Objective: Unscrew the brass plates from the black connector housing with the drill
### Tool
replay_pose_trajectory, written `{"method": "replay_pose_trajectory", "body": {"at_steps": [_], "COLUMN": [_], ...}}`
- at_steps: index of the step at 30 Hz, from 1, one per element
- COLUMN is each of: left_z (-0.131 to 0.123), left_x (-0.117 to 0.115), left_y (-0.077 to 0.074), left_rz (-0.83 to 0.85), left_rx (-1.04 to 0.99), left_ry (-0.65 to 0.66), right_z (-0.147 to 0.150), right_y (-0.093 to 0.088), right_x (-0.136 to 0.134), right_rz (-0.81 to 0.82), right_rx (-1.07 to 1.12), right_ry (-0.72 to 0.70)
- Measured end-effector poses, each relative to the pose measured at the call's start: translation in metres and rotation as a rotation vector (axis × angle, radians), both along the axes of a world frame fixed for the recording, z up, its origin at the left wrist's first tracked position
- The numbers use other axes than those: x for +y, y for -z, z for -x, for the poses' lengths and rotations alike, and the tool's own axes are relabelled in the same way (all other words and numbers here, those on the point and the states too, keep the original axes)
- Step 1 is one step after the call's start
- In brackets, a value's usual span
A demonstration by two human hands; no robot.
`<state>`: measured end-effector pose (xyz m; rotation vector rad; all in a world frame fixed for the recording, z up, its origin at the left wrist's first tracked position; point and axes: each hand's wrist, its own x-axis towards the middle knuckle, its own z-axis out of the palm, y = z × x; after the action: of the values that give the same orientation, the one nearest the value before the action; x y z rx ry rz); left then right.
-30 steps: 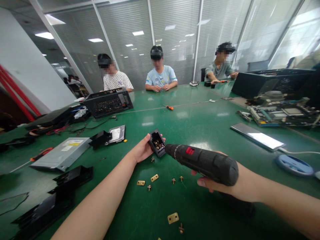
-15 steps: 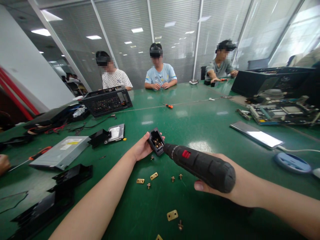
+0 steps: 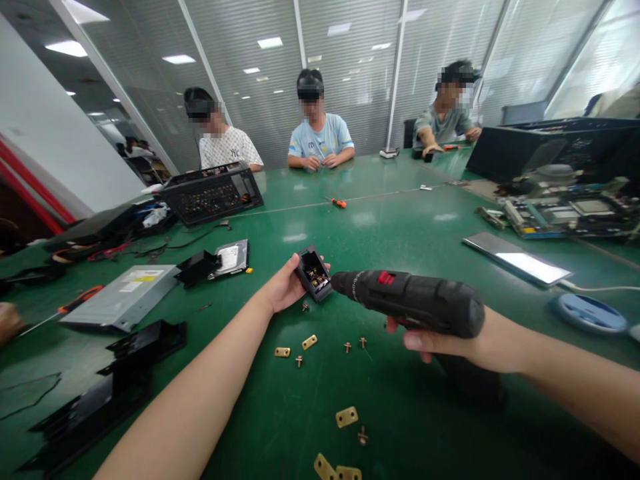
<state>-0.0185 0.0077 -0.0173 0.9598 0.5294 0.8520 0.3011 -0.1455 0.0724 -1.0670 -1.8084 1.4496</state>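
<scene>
My left hand (image 3: 284, 288) is closed round a small black box-shaped part (image 3: 313, 273) with brass pieces inside, held just above the green table (image 3: 390, 227). My right hand (image 3: 450, 341) grips a black cordless screwdriver (image 3: 415, 301) with a red switch. Its tip points into the open side of the black part. Loose brass plates (image 3: 309, 342) and brass screws (image 3: 354, 345) lie scattered on the table below both hands.
A silver drive (image 3: 120, 298), black plastic covers (image 3: 125, 367) and a hard disk (image 3: 231, 257) lie at the left. A circuit board (image 3: 565, 213), a metal panel (image 3: 517, 259) and a blue round object (image 3: 587, 313) sit at the right. Three people sit across the table.
The screwdriver has levelled out and risen a little, its tip staying at the black part. The view has shifted, bringing more brass plates into sight at the bottom.
</scene>
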Motion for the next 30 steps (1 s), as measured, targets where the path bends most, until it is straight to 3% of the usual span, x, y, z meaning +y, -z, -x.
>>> {"method": "replay_pose_trajectory", "body": {"at_steps": [7,12,18,24,30], "left_z": [0.0,-0.001,-0.002,-0.002,0.0], "left_x": [0.002,0.003,0.003,0.002,0.004], "left_y": [0.002,0.001,0.001,0.001,0.002], "left_rz": [0.021,0.059,0.054,0.051,0.057], "left_rx": [-0.008,-0.006,-0.023,-0.037,-0.036], "left_ry": [-0.008,-0.027,-0.015,-0.016,0.009], "right_z": [0.0,0.001,0.001,0.0,-0.007], "right_y": [0.009,0.01,0.011,0.01,0.018], "right_x": [-0.001,-0.003,-0.003,-0.001,0.013], "right_rz": [-0.018,-0.126,-0.135,-0.099,0.055], "right_rx": [-0.002,-0.044,-0.064,-0.046,0.099], "right_ry": [0.132,0.264,0.292,0.242,0.0]}}
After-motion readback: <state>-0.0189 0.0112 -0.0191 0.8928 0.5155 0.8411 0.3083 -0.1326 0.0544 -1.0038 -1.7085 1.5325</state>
